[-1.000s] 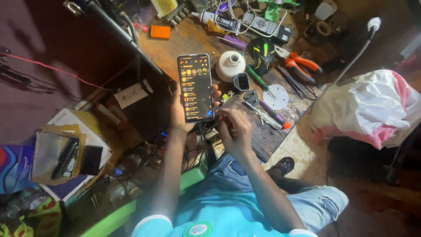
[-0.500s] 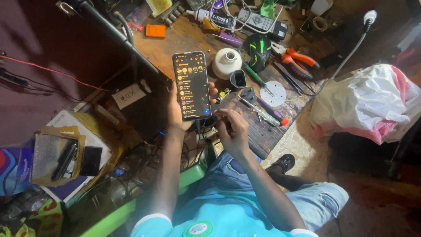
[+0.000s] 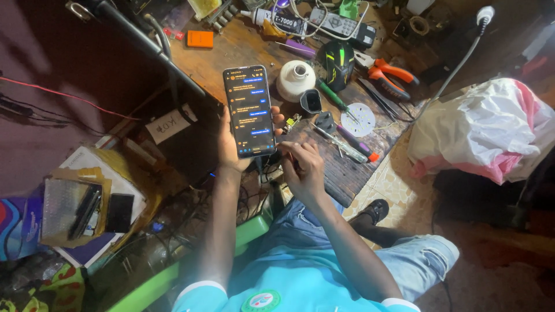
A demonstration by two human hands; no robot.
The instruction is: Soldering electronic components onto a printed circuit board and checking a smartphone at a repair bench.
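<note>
The left hand holds a phone upright above the near left corner of the wooden surface, fingers clamped around its edges, its lit screen showing a dark page with blue bubbles. The right hand hovers just beside the phone's lower end at the surface's near edge, its fingers curled together; I cannot tell whether they pinch anything. Near the middle of the surface lie a white bulb shell, a round white disc and a screwdriver, with orange pliers toward the right edge
</note>
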